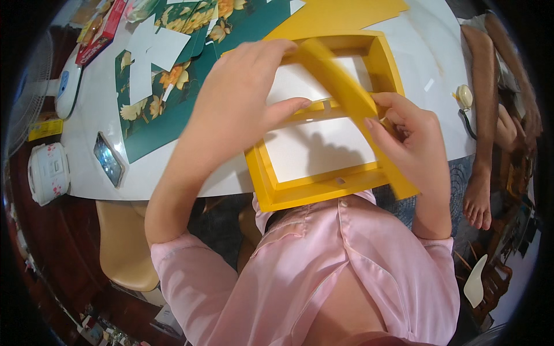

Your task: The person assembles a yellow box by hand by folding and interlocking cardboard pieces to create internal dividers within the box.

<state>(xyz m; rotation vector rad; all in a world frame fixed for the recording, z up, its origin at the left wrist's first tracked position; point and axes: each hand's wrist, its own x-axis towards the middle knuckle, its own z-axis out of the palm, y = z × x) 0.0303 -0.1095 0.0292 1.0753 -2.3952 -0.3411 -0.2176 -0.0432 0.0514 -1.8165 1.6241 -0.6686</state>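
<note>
A shallow yellow box with a white bottom and a yellow divider across its middle lies in front of me at the table's near edge. Slantwise over it runs a long yellow strip, blurred by motion. My right hand pinches the strip between thumb and curled fingers above the box's right side. At the strip's far end is my left hand, its thumb stretched out over the box and its fingers reaching to the far left rim. Its fingertips are partly hidden, and I see nothing gripped in it.
Green floral sheets and white paper pieces cover the table's far left, with a yellow sheet beyond the box. A phone lies left, near a white appliance. Another person's legs are at the right.
</note>
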